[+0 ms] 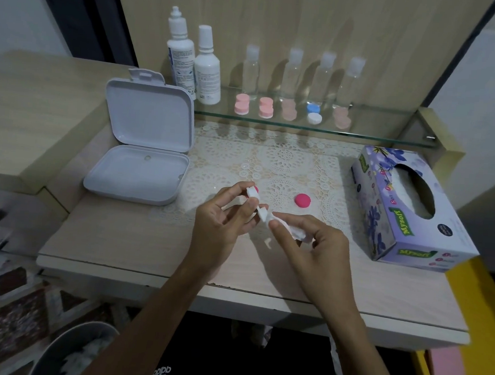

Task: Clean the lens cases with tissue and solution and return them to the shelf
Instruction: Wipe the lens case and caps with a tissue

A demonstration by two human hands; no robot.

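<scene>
It looked like a home dressing nook: a lace mat [283, 163] (under glass), tissue box [408, 210], patterned floor tiles [19, 297].

Both forearms are bare, no sleeves, rings or watch on the left hand [224, 215] or right hand [309, 244]. At six o'clock, a black garment [228, 361] carries a white logo [161, 374].

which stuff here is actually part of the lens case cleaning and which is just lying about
Part of the job:
lens case held in the left hand
tissue pinched in the right hand
pink cap on the lace mat
solution bottles
tissue box
glass shelf with other cases

Just lying about:
open white box
four clear bottles
bin on the floor
</scene>
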